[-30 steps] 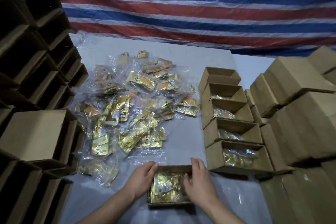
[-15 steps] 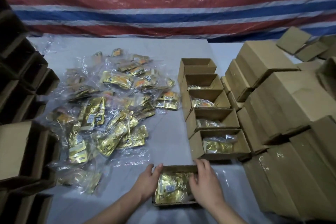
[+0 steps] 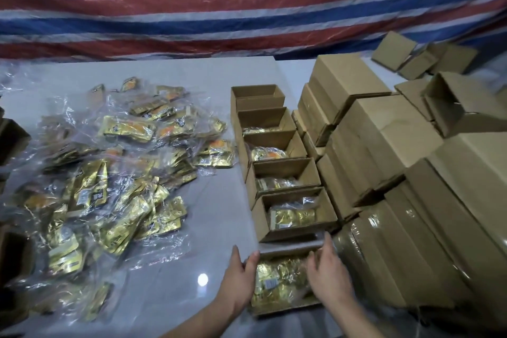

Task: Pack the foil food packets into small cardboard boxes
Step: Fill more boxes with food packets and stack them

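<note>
A small open cardboard box (image 3: 285,308) with gold foil packets (image 3: 279,277) inside sits at the near edge of the table, just in front of a row of open boxes. My left hand (image 3: 240,280) grips its left wall, thumb at the rim. My right hand (image 3: 329,274) holds the right wall, thumb inside and fingers outside. The nearest box of the row (image 3: 290,233) holds a gold packet, and the ones behind it hold packets too. The farthest box (image 3: 258,96) looks empty.
A loose heap of foil packets in clear bags (image 3: 115,173) covers the left half of the grey table (image 3: 219,214). Stacks of closed cardboard boxes (image 3: 384,132) stand close on the right. Dark open boxes (image 3: 11,140) line the left edge. A striped tarp (image 3: 247,8) hangs behind.
Both hands have slid the filled box to the right and up against the near end of the row. The view has turned to the right.
</note>
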A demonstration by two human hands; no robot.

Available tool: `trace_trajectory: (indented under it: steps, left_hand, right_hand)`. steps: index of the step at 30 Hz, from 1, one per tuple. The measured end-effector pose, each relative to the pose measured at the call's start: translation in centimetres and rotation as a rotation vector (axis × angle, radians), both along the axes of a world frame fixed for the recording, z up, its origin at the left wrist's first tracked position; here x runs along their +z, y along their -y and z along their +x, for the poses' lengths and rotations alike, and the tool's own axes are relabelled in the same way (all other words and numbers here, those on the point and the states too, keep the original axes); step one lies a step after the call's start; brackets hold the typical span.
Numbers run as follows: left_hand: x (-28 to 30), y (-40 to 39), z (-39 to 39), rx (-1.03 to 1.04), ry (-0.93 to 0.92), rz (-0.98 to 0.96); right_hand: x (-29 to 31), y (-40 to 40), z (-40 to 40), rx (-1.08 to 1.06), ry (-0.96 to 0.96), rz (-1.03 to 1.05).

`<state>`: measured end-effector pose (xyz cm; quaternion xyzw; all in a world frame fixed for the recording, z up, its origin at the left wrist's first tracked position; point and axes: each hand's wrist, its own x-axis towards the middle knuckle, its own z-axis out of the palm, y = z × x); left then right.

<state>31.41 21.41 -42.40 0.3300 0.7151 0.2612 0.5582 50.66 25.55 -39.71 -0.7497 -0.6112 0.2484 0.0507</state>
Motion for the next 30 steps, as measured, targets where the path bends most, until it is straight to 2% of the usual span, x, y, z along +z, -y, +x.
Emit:
trace_trajectory:
  steps: [6, 12, 20, 30]
  left_hand:
    - [0.0, -1.9, 2.5, 0.018, 0.012, 0.006]
    - [-0.2, -3.6, 3.7, 0.024, 0.005, 0.009]
    - [-0.6, -5.3, 4.3, -0.029, -0.039, 0.032]
    - [-0.1, -6.0, 4.9, -0.064, -0.009, 0.019]
  right_hand:
    - [0.5, -3.1, 2.0, -0.038, 0.049, 0.007]
    - [0.3, -5.2, 2.9, -0.093, 0.007, 0.061]
    - [0.2, -7.1, 3.1, -0.038, 0.022, 0.067]
    - [0.7, -7.6, 3.7, 0.001, 0.048, 0.048]
